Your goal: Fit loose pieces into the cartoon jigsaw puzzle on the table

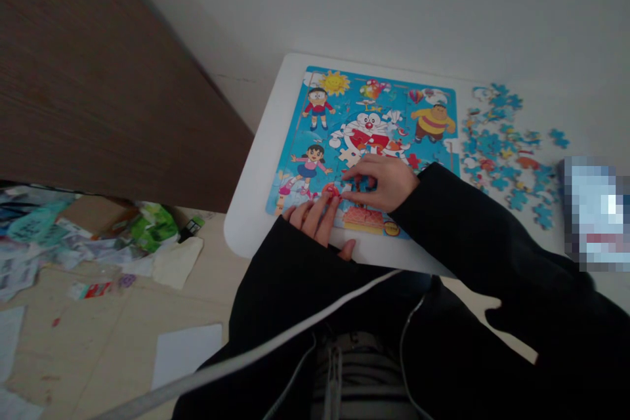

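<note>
A colourful cartoon jigsaw puzzle (339, 119) lies on a white tabletop, largely filled with a blue background and several characters. My right hand (388, 180) is over its lower middle, thumb and forefinger curled around a small puzzle piece at the board's surface; the piece is mostly hidden by the fingers. Resting on the puzzle's lower left edge is my left hand (315, 220), its fingers stretched out and lying flat, with the fingertips close to the right thumb. Loose puzzle pieces (516, 178) lie in a scattered heap to the right of the board.
A pixelated object (598, 213) sits at the table's right side. The white table (246, 210) has a rounded left corner near a dark brown panel (98, 79). Plastic bags and paper litter (98, 236) cover the floor at left. A pale cord (275, 348) crosses below my arms.
</note>
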`<state>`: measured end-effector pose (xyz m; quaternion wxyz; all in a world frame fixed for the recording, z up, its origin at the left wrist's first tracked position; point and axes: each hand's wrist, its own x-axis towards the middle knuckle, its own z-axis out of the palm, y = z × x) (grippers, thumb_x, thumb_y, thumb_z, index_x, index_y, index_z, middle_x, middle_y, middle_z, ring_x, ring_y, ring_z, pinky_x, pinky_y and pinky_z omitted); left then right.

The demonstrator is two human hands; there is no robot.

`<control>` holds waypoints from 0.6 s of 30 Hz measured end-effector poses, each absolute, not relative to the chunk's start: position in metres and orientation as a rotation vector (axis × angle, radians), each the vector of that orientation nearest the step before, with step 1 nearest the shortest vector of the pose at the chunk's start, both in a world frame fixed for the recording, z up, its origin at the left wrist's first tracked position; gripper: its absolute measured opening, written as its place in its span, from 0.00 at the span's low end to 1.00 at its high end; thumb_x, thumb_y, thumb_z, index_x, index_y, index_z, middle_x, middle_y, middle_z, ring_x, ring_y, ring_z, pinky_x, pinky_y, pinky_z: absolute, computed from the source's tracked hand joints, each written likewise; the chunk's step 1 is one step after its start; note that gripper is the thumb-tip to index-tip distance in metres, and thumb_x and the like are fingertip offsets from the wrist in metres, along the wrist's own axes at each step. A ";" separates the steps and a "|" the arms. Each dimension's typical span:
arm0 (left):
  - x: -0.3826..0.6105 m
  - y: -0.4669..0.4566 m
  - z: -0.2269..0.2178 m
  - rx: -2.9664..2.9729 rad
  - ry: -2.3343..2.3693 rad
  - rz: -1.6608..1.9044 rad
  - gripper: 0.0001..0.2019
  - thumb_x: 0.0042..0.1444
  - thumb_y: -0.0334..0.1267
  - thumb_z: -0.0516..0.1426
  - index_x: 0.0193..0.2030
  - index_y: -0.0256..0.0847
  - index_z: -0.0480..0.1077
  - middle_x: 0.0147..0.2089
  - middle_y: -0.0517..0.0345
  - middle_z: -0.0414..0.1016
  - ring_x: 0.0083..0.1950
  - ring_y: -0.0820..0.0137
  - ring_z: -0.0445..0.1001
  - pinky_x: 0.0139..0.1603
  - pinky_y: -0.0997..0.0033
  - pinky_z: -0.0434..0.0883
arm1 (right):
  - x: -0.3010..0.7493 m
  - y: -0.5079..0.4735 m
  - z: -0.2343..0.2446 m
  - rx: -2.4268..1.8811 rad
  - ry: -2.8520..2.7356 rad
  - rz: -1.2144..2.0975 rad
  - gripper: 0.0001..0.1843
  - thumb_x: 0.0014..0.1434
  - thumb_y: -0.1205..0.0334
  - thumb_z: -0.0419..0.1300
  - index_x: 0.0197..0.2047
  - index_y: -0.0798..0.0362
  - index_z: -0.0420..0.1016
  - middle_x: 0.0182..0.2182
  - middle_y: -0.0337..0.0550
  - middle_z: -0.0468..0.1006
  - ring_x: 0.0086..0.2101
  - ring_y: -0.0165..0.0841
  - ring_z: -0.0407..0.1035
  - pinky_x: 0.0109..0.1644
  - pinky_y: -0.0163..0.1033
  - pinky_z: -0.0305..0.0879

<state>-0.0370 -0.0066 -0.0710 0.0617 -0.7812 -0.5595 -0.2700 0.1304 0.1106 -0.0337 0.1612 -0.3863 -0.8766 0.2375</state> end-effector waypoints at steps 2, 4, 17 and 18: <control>-0.037 -0.006 -0.070 -2.362 -1.694 -0.809 0.31 0.53 0.53 0.54 0.57 0.31 0.67 0.57 0.50 0.68 0.48 0.58 0.65 0.51 0.57 0.61 | 0.131 0.110 -0.033 -1.089 -2.525 0.656 0.13 0.52 0.54 0.63 0.38 0.53 0.79 0.32 0.43 0.75 0.28 0.27 0.65 0.31 0.33 0.58; -0.038 -0.005 -0.071 -2.346 -1.672 -0.824 0.31 0.53 0.54 0.54 0.56 0.31 0.67 0.56 0.49 0.68 0.48 0.58 0.65 0.51 0.56 0.62 | 0.130 0.108 -0.033 -1.067 -2.537 0.629 0.13 0.53 0.54 0.61 0.37 0.53 0.79 0.32 0.44 0.75 0.30 0.29 0.66 0.32 0.33 0.59; -0.050 -0.022 -0.086 -2.213 -1.614 -1.051 0.21 0.53 0.45 0.54 0.50 0.34 0.70 0.46 0.48 0.73 0.49 0.60 0.67 0.55 0.56 0.60 | 0.138 0.116 -0.031 -1.128 -2.607 0.388 0.12 0.58 0.59 0.55 0.36 0.53 0.79 0.35 0.46 0.76 0.36 0.34 0.69 0.37 0.37 0.62; -0.051 -0.023 -0.087 -2.220 -1.602 -1.045 0.21 0.53 0.45 0.54 0.50 0.34 0.69 0.47 0.48 0.73 0.49 0.60 0.67 0.55 0.56 0.60 | 0.139 0.117 -0.030 -1.155 -2.620 0.346 0.11 0.58 0.60 0.55 0.36 0.53 0.79 0.34 0.46 0.77 0.37 0.35 0.69 0.38 0.38 0.62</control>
